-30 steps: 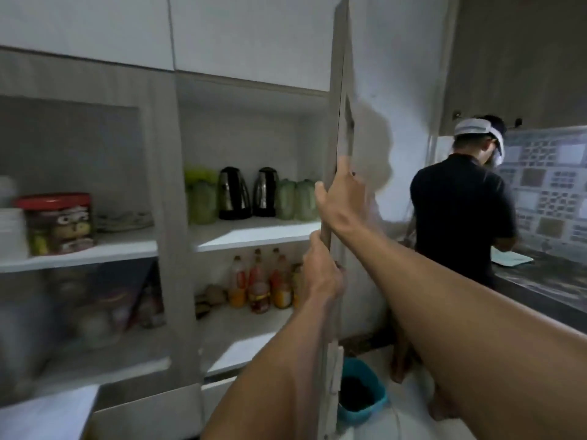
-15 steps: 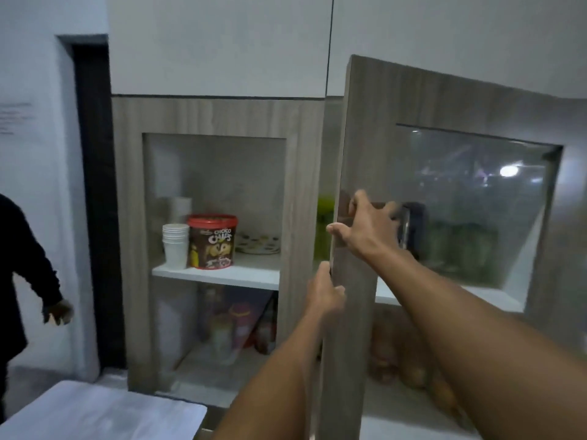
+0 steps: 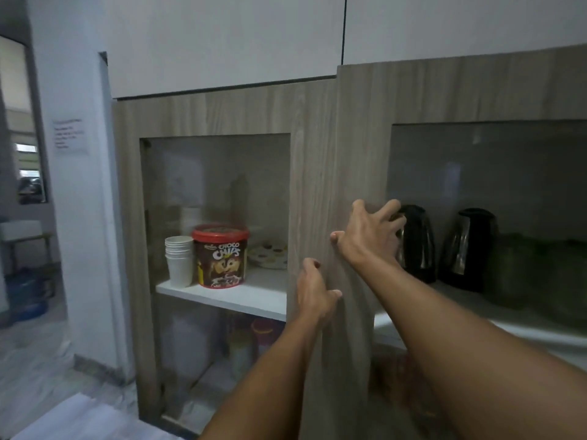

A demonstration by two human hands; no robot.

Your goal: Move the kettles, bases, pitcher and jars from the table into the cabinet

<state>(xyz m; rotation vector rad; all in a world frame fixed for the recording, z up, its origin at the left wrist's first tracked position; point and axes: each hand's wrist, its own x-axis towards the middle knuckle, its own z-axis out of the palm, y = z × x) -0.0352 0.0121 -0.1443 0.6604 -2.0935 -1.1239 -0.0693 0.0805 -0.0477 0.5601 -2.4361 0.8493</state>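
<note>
Left door glass: paper cups (image 3: 178, 261) and Choco Chips tub (image 3: 220, 255) on the shelf (image 3: 254, 298). Left hand (image 3: 313, 293) flat on the door's (image 3: 359, 154) wood frame, fingers spread, holding nothing. Right hand (image 3: 370, 235) on frame edge, fingers splayed, empty. Both kettles (image 3: 416, 246) inside cabinet behind right glass, jars beside them, blurred.

Bare forearms; left hand (image 3: 313, 292); right hand (image 3: 370, 235)

Two kettles (image 3: 441, 246) side by side on right shelf (image 3: 508, 325) behind door glass; cups (image 3: 178, 260), tub (image 3: 220, 255) on left shelf (image 3: 235, 296).
</note>
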